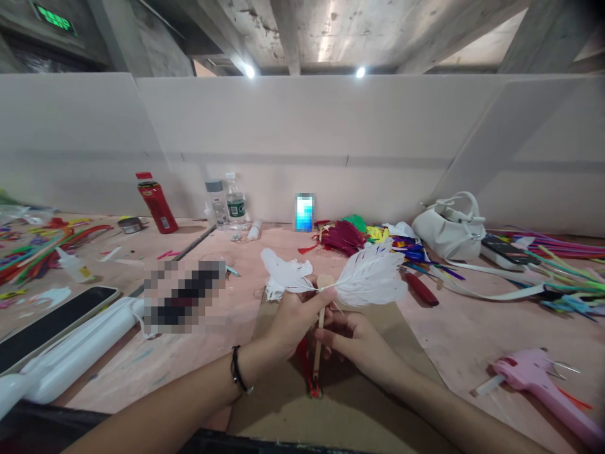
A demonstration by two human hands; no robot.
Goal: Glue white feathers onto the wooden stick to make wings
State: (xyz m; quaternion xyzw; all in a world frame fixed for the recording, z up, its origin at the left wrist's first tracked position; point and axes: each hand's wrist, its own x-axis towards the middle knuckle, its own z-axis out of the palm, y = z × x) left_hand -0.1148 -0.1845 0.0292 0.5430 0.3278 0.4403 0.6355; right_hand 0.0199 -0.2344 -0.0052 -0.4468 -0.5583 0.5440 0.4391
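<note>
White feathers [373,277] fanned from a pale tan wooden spoon [322,315], a red tassel [309,372] below it. The left wrist wore a black bracelet [237,372]. The cardboard sheet [340,403] was brown and the tabletop [227,315] pinkish. A pink glue gun [543,384], a white handbag [449,227], a red bottle [157,203] and multicoloured feathers [378,236] lay around.

Left hand [295,315] raised, fingers pinched shut, thumb uppermost, black band on wrist; right hand [359,347] just beside it, fingers curled closed, forearm angled inward
</note>
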